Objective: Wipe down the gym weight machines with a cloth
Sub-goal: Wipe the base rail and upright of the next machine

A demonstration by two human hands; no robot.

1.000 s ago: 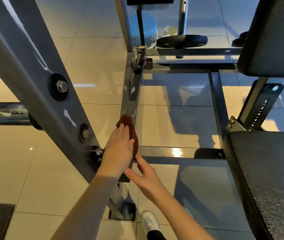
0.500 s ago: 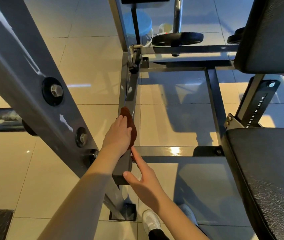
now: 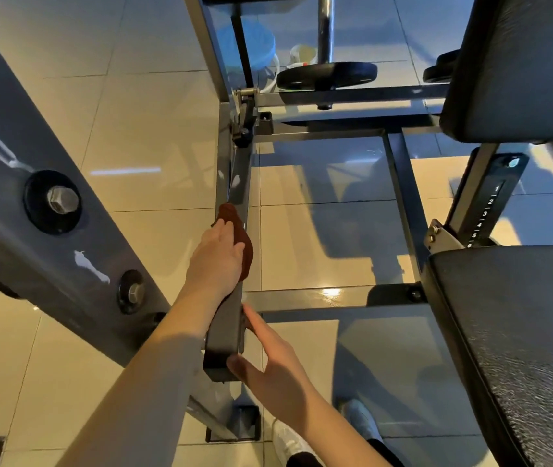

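A grey square steel bar (image 3: pixel 231 325) of the weight machine runs away from me at the centre. My left hand (image 3: pixel 218 261) lies over the bar and holds a brown cloth (image 3: pixel 239 237) against its top, the cloth sticking out past my fingers and to the right. Lower down, my right hand (image 3: pixel 268 362) rests against the bar's near end, fingers stretched along its right side and thumb at the end face.
A wide grey slanted beam with bolts (image 3: pixel 49 210) crosses the left. A black padded seat (image 3: pixel 511 338) and backrest (image 3: pixel 521 65) fill the right. A weight plate (image 3: pixel 327 75) and a blue bucket (image 3: pixel 251 48) stand beyond the frame on the tiled floor (image 3: pixel 140 136).
My left hand has slid the cloth farther along the bar, away from me, baring more of the near end. My right hand has settled against that end.
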